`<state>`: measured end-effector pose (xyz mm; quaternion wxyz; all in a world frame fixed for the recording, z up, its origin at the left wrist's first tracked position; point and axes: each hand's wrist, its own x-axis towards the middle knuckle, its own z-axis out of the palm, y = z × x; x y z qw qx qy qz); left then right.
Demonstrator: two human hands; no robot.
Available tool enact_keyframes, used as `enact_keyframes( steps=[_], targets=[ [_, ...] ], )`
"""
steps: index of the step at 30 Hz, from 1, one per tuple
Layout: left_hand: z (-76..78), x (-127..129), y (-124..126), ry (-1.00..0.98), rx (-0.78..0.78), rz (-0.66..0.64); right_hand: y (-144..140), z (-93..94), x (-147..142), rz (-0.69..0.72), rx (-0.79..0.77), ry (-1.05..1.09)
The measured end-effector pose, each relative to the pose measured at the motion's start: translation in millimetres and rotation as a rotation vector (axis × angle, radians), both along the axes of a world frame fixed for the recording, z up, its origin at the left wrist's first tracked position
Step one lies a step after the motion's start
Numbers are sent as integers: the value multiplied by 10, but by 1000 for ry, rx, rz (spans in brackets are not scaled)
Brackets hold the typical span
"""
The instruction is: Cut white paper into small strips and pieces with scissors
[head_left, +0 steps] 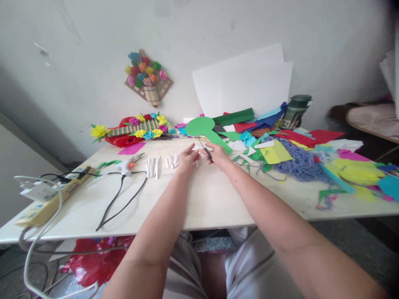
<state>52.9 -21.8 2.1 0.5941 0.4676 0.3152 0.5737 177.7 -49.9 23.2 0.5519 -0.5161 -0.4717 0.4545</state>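
Scissors at work over the counter (202,203)

Right hand (218,155) grips scissors (205,153); left hand (187,158) pinches white paper (197,148), far middle.

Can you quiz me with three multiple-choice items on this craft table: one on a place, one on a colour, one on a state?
1. Where does the glue gun lie?
A. left of the hands
B. on the yarn
C. on the floor

2. What colour is the round paddle-shaped paper beyond the hands?
A. red
B. green
C. white

3. What is the right hand doing?
A. resting flat and empty
B. gripping scissors
C. holding the glue gun

Key: 1 A, it lies on the table left of the left hand. 2 B, it is plainly green. 3 B, the fingers close round the scissors' handles.
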Motion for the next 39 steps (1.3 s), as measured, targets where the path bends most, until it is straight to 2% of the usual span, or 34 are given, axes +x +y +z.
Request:
enact_keyframes(
  steps=[6,22,27,31,39],
  targets=[
    [16,-13,13,-58,63,-13,25,-1,83,-32,15,5],
    [51,16,-47,66,154,-6,12,7,43,-17,25,57],
    [67,46,-73,54,151,-4,0,23,37,-16,77,103],
    [59,42,-49,41,127,-24,3,30,66,17,116,109],
    [69,-7,-1,39,84,58,-59,45,53,173,111,70]
  ],
)
